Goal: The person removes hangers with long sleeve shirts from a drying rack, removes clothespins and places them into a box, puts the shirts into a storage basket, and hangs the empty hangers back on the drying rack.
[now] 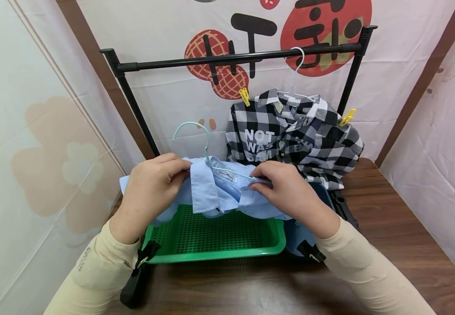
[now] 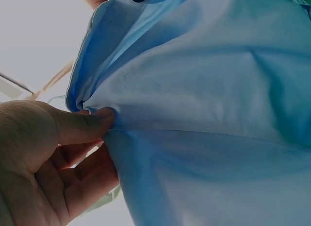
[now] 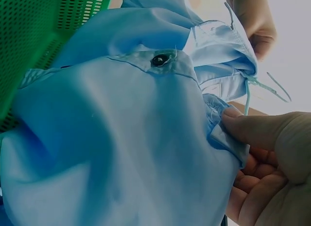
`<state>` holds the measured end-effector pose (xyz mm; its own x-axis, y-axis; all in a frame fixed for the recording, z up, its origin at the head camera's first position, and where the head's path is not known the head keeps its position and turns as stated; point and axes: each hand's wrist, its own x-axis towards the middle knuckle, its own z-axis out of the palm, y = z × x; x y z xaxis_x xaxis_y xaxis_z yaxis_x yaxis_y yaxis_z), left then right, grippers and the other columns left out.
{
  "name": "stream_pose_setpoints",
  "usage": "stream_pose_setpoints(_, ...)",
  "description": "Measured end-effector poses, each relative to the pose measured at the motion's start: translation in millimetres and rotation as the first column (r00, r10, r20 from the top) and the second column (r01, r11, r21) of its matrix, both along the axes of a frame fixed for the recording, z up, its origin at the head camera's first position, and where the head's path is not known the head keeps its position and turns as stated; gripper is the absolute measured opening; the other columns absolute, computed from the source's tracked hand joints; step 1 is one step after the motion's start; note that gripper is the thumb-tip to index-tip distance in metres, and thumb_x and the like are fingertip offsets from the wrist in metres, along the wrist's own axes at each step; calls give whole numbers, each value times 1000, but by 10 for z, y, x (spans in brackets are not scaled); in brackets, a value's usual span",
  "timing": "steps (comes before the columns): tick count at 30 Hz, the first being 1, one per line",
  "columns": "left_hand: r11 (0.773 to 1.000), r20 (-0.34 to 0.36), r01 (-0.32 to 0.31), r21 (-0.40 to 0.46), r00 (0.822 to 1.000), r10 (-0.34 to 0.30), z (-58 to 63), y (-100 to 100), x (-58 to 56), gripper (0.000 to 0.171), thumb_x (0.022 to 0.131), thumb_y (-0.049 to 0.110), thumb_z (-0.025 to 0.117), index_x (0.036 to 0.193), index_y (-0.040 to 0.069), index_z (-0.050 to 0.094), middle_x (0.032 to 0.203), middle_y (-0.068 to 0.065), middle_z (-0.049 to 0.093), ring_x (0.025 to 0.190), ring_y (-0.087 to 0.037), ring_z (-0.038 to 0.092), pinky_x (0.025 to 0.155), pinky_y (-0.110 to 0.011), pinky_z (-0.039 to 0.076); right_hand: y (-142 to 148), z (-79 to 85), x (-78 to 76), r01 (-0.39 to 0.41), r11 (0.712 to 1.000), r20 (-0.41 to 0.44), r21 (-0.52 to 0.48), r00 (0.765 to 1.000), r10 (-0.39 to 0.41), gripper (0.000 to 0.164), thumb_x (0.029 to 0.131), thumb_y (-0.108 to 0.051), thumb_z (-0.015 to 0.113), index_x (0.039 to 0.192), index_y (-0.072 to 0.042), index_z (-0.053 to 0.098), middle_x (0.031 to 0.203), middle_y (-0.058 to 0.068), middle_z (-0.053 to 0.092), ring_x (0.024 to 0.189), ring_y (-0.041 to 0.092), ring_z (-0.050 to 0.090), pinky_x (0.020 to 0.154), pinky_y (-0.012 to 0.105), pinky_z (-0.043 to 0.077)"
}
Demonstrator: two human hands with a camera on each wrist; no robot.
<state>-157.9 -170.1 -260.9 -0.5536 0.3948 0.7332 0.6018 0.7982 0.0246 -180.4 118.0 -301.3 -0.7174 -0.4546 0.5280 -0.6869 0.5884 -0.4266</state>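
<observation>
A light blue shirt (image 1: 204,186) hangs between my two hands over a green basket (image 1: 211,256) in the head view. Its collar folds over a mint-green hanger (image 1: 190,123), whose hook sticks up above the neck. My left hand (image 1: 148,192) pinches the shirt beside the collar on the left. On the other side my right hand (image 1: 290,192) pinches the collar edge, where the hanger's arm runs in under its fingers. The left wrist view shows thumb and fingers gripping the shirt fabric (image 2: 194,90). A dark button (image 3: 160,60) shows on the shirt in the right wrist view.
Behind stands a black clothes rack (image 1: 227,58). A black-and-white checked shirt (image 1: 251,124) hangs from it on a white hanger (image 1: 300,59), with yellow clips (image 1: 245,96) at its shoulders. A blue container (image 1: 296,232) stands right of the basket on the wooden table (image 1: 393,227).
</observation>
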Motion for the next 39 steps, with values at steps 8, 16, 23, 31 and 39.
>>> stream_pose_setpoints(8,1000,0,-12,21,1000,12,0,-58,4,17,79,0,73,85,16,75,78,8,67,62,-7,55,57,-30,46,60,25,26,4,1000,-25,0,1000,-4,13,83,-18,76,95,-16,70,93,-7,67,82,3,60,70,24,53)
stream_pose_setpoints(16,999,21,-27,30,999,27,-5,-96,8,15,83,2,69,86,16,75,79,8,65,63,-6,52,57,-29,45,157,7,47,17,1000,-38,-18,999,-18,13,82,-17,77,94,-16,70,93,-8,67,82,2,60,70,24,53)
stream_pose_setpoints(23,999,31,-36,31,999,35,-15,-116,8,14,83,3,69,88,15,75,80,7,66,65,-6,54,58,-29,47,225,-41,53,26,999,-27,-41,999,-27,15,82,-17,77,96,-16,71,93,-8,67,82,1,60,70,24,53)
stream_pose_setpoints(31,999,25,-43,33,999,42,-40,-123,-16,16,83,2,69,88,15,75,80,7,66,65,-7,56,58,-29,47,291,-108,51,32,997,-41,-74,999,-35,16,82,-16,77,96,-16,72,95,-8,68,82,1,60,72,23,54)
stream_pose_setpoints(39,998,12,-38,45,999,38,-72,-127,-60,16,83,0,68,87,14,75,81,6,66,65,-8,56,58,-30,47,356,-185,37,45,993,-81,-108,995,-54,15,81,-14,78,95,-17,72,94,-9,67,78,2,57,68,26,52)
